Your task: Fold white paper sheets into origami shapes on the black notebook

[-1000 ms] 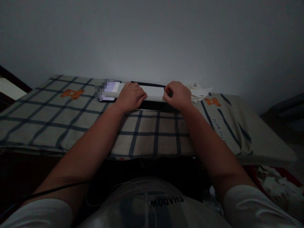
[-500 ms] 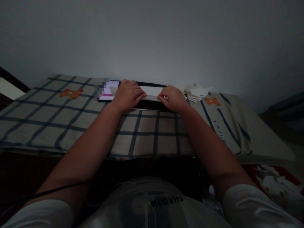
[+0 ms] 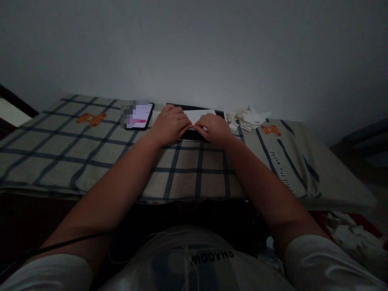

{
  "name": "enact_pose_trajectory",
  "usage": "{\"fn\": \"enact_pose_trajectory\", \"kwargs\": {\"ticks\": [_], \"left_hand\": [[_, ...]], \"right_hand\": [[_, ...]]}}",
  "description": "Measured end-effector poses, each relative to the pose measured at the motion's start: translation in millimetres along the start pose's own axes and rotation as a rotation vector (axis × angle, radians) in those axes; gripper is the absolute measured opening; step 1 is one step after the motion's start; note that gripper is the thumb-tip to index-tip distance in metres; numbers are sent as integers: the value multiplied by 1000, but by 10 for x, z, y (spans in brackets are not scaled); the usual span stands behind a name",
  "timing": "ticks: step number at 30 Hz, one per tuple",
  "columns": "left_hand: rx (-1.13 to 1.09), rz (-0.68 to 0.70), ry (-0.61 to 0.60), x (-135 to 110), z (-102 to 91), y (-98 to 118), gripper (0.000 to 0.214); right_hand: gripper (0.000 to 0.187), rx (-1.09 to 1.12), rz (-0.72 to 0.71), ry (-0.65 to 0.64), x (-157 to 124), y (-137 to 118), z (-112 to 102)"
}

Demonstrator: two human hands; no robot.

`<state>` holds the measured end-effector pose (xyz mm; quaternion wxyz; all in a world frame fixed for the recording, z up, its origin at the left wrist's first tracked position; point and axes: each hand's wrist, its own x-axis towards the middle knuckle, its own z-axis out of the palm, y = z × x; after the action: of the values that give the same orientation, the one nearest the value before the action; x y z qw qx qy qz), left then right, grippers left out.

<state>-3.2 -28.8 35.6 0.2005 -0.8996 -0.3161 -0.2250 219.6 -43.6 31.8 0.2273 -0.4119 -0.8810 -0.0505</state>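
A white sheet of paper (image 3: 200,115) lies over a flat black board (image 3: 198,136) near the wall. My left hand (image 3: 171,124) pinches the near edge of the paper, its fingers pressed together. Close beside it, my right hand (image 3: 213,127) pinches the same edge, and the fingertips of both hands almost meet at the middle. Part of the paper's left end is hidden behind my left hand. Just right of the board is a loose heap of white paper pieces (image 3: 250,120).
A phone with a lit screen (image 3: 142,115) lies left of the board. The checked cloth (image 3: 184,169) covers the table, which stands against a pale wall (image 3: 194,52). At the lower right, a red container (image 3: 368,224) holds many white scraps.
Both hands have moved inward along the paper's near edge, and the gap between their fingertips has narrowed. More of the phone and of the board's right end now shows.
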Motion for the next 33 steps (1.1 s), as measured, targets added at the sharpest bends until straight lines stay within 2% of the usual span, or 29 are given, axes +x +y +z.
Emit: {"fn": "enact_pose_trajectory", "kwargs": {"ticks": [6,11,16,24,29,33], "left_hand": [[35,27,48,-15,36,-57,37],[-14,-60,50,-63,-5,-157,35],[35,-73,84,-94,-43,-221,35],[18,-24,53,-63,17,-143,36],[38,4,80,-47,35,-138,40],[-9,-58,90,-69,-1,-193,37]], "right_hand": [[24,56,19,17,-8,-6,7],[22,51,65,35,-44,45,-24],[18,5,100,35,-55,54,-62],[31,65,17,56,-38,-32,23],[29,103,12,75,-6,-18,88],[26,161,22,91,-9,2,75]]}}
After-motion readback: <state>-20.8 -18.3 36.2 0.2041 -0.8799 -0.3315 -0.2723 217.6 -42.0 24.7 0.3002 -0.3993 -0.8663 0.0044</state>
